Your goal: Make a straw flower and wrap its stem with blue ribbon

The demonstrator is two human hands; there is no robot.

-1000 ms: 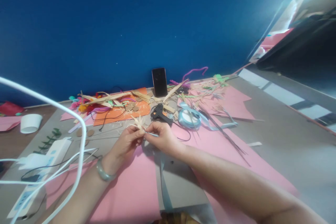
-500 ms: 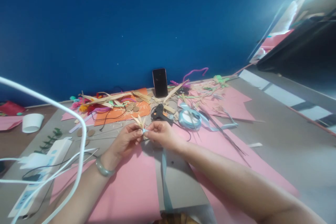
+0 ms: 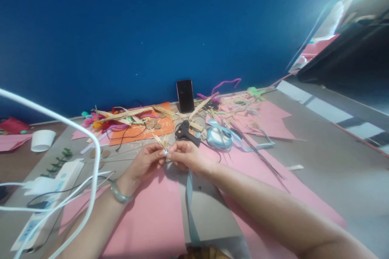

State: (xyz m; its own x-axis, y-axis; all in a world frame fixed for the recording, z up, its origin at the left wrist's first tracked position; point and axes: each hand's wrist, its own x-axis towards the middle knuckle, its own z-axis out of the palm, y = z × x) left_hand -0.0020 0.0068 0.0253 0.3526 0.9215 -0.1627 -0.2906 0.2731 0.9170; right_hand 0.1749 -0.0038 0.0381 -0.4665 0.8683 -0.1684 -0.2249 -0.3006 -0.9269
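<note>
Between my hands is a small bundle of dried corn husk (image 3: 162, 141), its pale tips fanning upward. My left hand (image 3: 151, 158), with a pale green bangle on the wrist, pinches the bundle from the left. Light blue ribbon (image 3: 190, 202) hangs from my right hand (image 3: 186, 155), whose fingers are closed on it against the bundle's base. The ribbon crosses the husk there and trails down towards the table's near edge. My fingertips hide most of the wrapped part. Just behind my right hand lies a black glue gun (image 3: 186, 131).
A ribbon spool (image 3: 219, 136) lies right of the glue gun, near dark thin stems (image 3: 261, 157). A phone (image 3: 185, 96) leans on the blue wall. Orange paper (image 3: 121, 136) bears husk scraps. At left are a power strip (image 3: 62, 182), white cables and a white cup (image 3: 43, 141).
Both hands stay almost in place, with only slight finger movement at the ribbon on the husk bundle. The hanging ribbon has shifted a little. The white cup appears slightly further right.
</note>
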